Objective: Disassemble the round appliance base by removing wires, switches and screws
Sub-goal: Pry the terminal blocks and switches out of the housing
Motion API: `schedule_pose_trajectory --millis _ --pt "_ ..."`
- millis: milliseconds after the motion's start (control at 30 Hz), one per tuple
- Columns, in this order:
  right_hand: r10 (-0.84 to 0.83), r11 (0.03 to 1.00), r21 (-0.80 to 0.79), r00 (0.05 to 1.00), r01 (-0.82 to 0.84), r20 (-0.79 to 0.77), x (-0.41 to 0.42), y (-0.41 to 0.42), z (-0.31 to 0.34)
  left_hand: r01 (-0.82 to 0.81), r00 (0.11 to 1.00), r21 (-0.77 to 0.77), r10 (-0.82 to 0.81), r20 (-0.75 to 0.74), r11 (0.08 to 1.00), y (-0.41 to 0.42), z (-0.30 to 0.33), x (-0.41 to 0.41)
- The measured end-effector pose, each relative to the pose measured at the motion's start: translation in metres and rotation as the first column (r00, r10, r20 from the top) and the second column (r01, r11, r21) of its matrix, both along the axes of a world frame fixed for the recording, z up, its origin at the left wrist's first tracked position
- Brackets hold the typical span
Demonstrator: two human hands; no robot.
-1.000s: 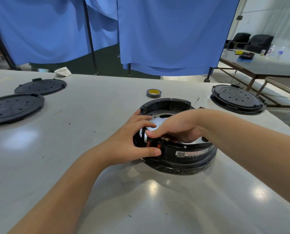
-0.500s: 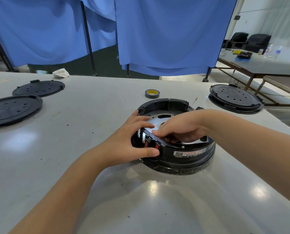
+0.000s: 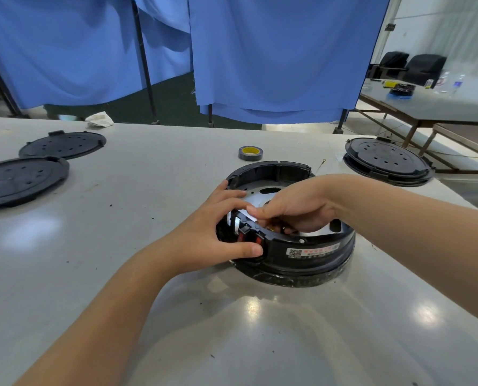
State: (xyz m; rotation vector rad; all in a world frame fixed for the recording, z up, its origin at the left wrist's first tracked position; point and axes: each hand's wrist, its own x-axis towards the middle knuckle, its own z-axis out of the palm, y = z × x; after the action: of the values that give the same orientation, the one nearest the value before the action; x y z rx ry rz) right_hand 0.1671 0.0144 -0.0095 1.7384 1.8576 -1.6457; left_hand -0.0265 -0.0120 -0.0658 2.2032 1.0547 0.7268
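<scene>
Round appliance base (image 3: 310, 254) resting on the table (image 3: 120, 218), near centre, slightly right. Left hand (image 3: 212, 235) curled round the left rim of the base, thumb pressed against the outer wall just below the two red switches (image 3: 250, 236), fingers hooked over the rim. Right hand (image 3: 293, 210) reaching down inside the base from the right, fingertips bunched at the inner side of the switch housing; whether anything is pinched there cannot be told, fingertips hidden behind the rim.

Compared with half a second ago: right-hand fingertips lowered deeper behind the switches; more of the white tab (image 3: 250, 216) and red switch bodies exposed. Left-hand hold unchanged. Base not moved.

Judged meaning: switch removal in progress, switches not yet free. Roll of tape (image 3: 250, 153) lying far of the base, untouched.
</scene>
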Motion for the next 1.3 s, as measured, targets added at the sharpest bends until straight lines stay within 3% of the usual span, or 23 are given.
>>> schedule_pose_trajectory --millis 200,700,767,900,1067,1300 --pt "0.026 1.000 0.006 0.999 -0.026 0.024 -0.003 -0.001 0.000 -0.015 1.000 0.000 0.015 -0.011 1.000 -0.002 0.002 0.000" --pt "-0.035 0.999 -0.016 0.994 0.034 -0.100 0.000 -0.011 0.000 -0.039 0.999 0.003 0.039 -0.005 0.999 -0.003 0.004 0.000" --pt "-0.060 0.996 0.052 0.993 0.065 -0.102 0.002 -0.016 -0.005 -0.074 0.997 0.056 0.072 0.042 0.996 -0.007 0.007 -0.002" --pt "-0.039 0.961 0.274 0.999 0.043 -0.021 0.003 -0.024 -0.013 -0.161 0.987 0.325 0.150 0.060 0.932 -0.015 0.017 -0.006" --pt "-0.100 0.917 0.391 0.995 0.087 0.015 0.003 -0.026 -0.017 -0.152 0.982 0.271 0.177 -0.068 0.951 -0.021 0.017 -0.002" --pt "-0.085 0.920 0.382 0.996 0.086 -0.019 0.003 -0.027 -0.016 -0.135 0.989 0.212 0.145 -0.033 0.968 -0.024 0.020 -0.003"
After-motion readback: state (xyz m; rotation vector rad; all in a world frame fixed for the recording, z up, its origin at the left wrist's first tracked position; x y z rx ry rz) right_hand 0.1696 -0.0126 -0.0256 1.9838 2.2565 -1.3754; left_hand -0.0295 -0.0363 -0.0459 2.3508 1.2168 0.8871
